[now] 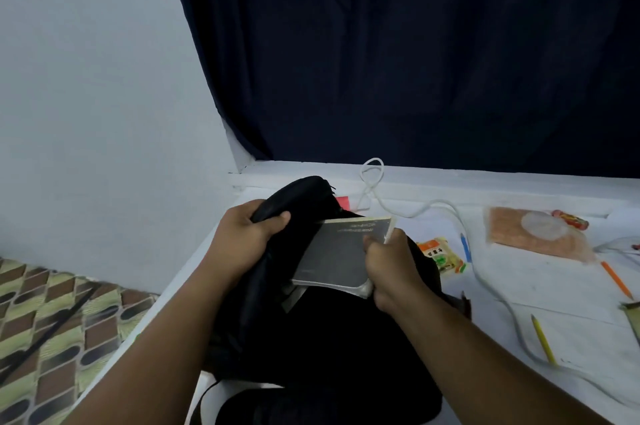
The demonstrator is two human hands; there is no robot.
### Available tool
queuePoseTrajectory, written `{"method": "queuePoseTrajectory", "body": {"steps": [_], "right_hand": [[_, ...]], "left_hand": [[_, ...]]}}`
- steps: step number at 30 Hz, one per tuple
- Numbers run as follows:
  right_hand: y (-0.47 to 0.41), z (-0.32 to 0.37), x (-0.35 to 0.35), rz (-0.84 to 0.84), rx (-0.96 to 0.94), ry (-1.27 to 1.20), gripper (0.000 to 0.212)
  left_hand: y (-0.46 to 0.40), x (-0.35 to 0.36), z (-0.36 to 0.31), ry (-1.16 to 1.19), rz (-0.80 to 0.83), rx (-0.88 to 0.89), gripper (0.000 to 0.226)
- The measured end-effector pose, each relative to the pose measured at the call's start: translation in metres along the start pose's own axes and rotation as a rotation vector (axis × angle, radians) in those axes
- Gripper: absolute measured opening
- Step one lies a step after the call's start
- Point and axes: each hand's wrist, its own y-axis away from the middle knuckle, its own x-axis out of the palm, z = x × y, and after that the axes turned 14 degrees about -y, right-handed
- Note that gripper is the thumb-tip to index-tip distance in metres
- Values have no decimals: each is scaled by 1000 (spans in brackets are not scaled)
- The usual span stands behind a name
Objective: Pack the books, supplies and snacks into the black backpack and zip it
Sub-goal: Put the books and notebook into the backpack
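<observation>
Two hands work the black backpack (311,338), which lies on the white bench (571,327) at 6 o'clock. Left hand (242,241) grips the bag's upper flap. Right hand (391,268) clutches a dark book (339,251), partly inside the opening. At 3 o'clock: yellow pencil (543,339), orange pencil (616,279), snack packet (440,256). Farther, white cable (374,178), dark curtain (415,43).

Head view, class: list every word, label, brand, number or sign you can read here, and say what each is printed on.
None can be read for certain.
Grey book, held by the right hand: two lines of pale print, upside down and too blurred.
Yellow snack packet: dark characters on a green label, too small.
Red wrapper: markings too blurred.
</observation>
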Motion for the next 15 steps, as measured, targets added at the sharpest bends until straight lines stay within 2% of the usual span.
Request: {"method": "queuePoseTrajectory", "body": {"steps": [3,7,9,12,13,15], "right_hand": [[-4,-13,11,19,59,-9,22],[-1,-27,17,359,289,135,43],[-2,-30,12,458,320,259,43],[-7,-36,-1,532,215,350,57],[-8,-39,-5,543,116,410,62],[-8,-45,-13,563,-146,618,56]], "left_hand": [[-3,-8,-4,-34,-4,6,9],[-7,-8,-6,-37,-2,-25,8],[-7,-5,-3,-32,-3,-53,7],[-6,-3,4,-7,-10,-108,7],[-5,-2,7,3,-14,-122,6],[-3,0,9,28,-20,-141,7]]}}
